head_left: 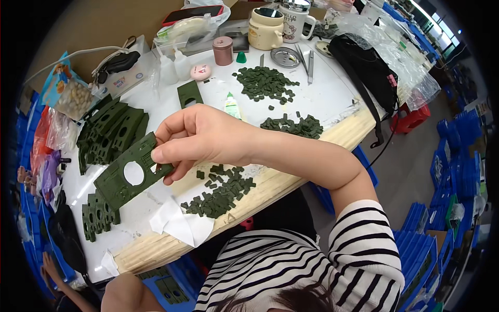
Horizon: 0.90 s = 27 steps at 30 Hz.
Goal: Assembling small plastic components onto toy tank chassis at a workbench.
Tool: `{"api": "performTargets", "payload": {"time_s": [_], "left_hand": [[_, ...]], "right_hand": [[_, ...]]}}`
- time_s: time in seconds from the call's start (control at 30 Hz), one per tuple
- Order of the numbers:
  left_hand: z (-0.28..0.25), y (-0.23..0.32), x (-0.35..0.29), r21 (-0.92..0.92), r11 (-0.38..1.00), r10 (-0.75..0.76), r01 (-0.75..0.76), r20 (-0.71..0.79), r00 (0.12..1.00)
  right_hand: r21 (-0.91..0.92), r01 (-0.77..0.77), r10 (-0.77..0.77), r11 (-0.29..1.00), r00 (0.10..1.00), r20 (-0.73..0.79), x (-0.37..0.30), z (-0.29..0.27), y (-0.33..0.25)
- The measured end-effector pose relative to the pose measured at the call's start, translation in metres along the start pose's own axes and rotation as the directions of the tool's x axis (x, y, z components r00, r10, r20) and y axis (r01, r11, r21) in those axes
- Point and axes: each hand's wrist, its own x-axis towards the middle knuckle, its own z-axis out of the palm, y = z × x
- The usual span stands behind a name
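Observation:
Between the thumb and fingers of my right hand [192,140] is a dark green plastic hull plate [117,184] with a large round hole, tilted above the table. My right hand is closed on the plate's right end. Left of it lies a pile of similar green plates [112,130], with a smaller stack [99,216] nearer the table's edge. Small green pieces [221,192] are scattered below my right wrist. Beyond the wrist lies one more green plate [189,93]. My left hand is out of view; only bare skin [127,294] shows at the lower edge.
Two further heaps of small green pieces [262,83] [293,126] lie beyond my forearm. A glue bottle [232,106], tweezers [310,67], a pink tin [223,51] and mugs [265,31] stand or lie farther back. White paper [174,221] rests at the wooden edge. Another person's hand [49,268] shows at lower left.

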Motion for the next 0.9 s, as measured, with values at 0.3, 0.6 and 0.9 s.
{"api": "performTargets", "payload": {"time_s": [0.3,0.6,0.9], "left_hand": [[0.008,-0.002,-0.004,-0.353,0.912,-0.151,0.211,0.189,0.97],[0.0,0.0,-0.004,-0.003,0.999,-0.047,0.047,0.083,0.995],[0.036,0.025,-0.013,0.689,0.71,-0.137,0.143,-0.064,0.989]], "right_hand": [[-0.025,-0.021,0.02,0.999,1.0,-0.008,-0.002,0.004,-0.003],[-0.032,-0.037,0.037,0.999,0.999,-0.005,-0.003,0.002,0.0],[-0.038,-0.036,0.035,0.999,0.999,-0.004,-0.001,0.002,0.001]]}}
